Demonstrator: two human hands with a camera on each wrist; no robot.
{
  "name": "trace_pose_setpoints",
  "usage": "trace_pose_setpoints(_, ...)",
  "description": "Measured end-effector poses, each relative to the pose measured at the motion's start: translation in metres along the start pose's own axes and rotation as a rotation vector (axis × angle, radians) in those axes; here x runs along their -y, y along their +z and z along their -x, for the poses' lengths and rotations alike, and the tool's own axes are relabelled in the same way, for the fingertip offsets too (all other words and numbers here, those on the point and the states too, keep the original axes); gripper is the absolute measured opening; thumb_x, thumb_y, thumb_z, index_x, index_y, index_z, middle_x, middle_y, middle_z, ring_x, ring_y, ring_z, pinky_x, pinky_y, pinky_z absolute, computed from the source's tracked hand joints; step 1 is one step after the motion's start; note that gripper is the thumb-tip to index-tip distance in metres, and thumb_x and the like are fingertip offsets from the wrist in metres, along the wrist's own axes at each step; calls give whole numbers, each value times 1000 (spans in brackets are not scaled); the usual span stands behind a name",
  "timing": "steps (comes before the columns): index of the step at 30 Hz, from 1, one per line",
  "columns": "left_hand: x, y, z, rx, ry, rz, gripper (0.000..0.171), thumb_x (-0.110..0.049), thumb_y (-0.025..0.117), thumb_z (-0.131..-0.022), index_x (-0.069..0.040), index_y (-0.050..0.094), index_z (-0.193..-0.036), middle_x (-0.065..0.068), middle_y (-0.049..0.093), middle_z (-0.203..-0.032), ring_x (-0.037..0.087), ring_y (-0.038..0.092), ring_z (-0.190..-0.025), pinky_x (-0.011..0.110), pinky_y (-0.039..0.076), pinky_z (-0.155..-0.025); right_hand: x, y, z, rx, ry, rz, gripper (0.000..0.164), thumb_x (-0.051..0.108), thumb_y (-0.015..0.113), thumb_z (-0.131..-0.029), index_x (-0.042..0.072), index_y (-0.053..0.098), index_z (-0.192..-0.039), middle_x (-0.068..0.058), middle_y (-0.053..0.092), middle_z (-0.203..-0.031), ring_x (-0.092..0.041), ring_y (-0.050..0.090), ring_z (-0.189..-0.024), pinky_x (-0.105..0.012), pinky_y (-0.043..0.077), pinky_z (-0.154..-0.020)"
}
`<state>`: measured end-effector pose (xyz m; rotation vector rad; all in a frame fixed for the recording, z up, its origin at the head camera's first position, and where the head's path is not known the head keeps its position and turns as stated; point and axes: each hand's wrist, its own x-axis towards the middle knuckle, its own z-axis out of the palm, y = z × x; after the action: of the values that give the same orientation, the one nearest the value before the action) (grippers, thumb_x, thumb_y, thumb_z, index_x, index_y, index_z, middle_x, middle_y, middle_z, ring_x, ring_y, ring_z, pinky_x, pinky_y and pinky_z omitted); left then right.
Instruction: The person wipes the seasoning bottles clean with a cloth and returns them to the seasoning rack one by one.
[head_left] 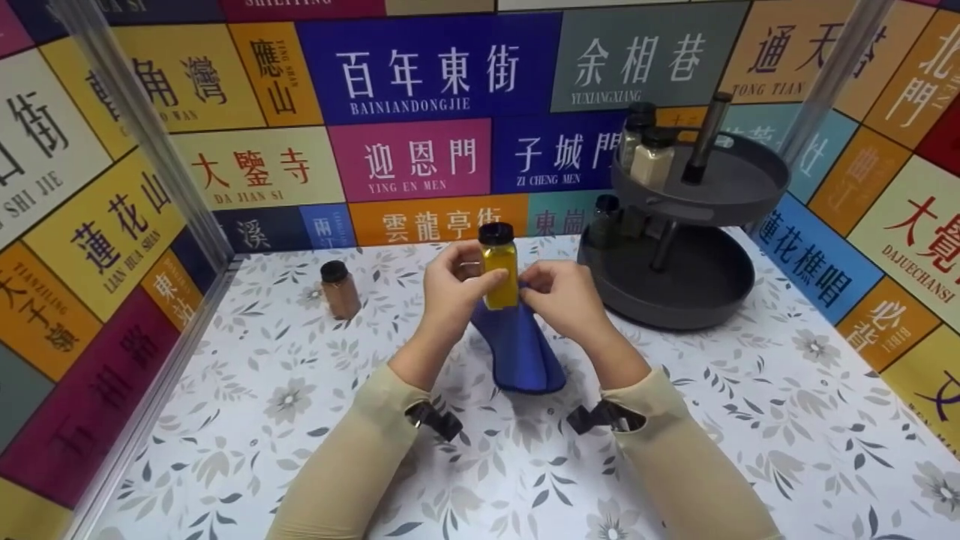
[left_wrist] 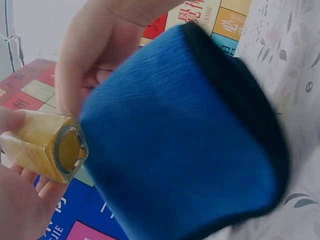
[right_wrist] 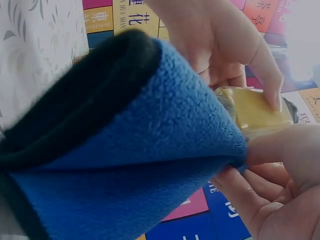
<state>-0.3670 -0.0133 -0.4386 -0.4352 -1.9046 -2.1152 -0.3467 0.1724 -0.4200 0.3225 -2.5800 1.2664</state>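
My left hand (head_left: 454, 289) grips a clear square jar of yellow contents (head_left: 501, 270) with a black lid, thumb across its front. It is held up above the table, and its base shows in the left wrist view. Just to the right, my right hand (head_left: 566, 296) pinches a blue cloth (head_left: 521, 349) with dark edging between thumb and fingers. The cloth hangs in folds below the jar, its pinched corner close beside the jar's base. In the right wrist view the cloth (right_wrist: 150, 135) fills much of the picture.
A jar of brown contents (head_left: 341, 291) with a black lid stands on the floral table (head_left: 285, 450) at the left. At the right back is a dark two-tier rack (head_left: 675, 300), with a pale-filled jar (head_left: 652, 159) and other jars on it. Lettered panels (head_left: 420, 75) enclose the table.
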Motion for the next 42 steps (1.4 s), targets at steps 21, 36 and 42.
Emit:
trace_pose_setpoints(21,8,8,2,19,13,-31,38,-9,89,-82,-2,72,-116,11,72,-109,20,71,-96,32,60,-92,15,-9,7,-310,-171,-139,11,9,79,-94,8,83,-105,-7,82,-99,-17,78,-85,-26,63,-76)
trace_pose_setpoints(36,3,1,-2,57,-61,20,38,-10,88,-86,-2,69,-118,13,74,-114,25,78,-104,37,64,-92,6,-8,1,-196,38,-242,13,10,76,-96,7,81,-108,-11,81,-104,-20,78,-94,-28,65,-81)
trace_pose_setpoints(42,-9,-1,-2,-4,-53,208,44,-5,82,-85,0,63,-124,16,70,-119,30,74,-112,40,64,-93,3,-2,-1,-263,72,-473,15,4,74,-97,0,78,-111,-12,79,-104,-13,76,-89,-28,65,-78)
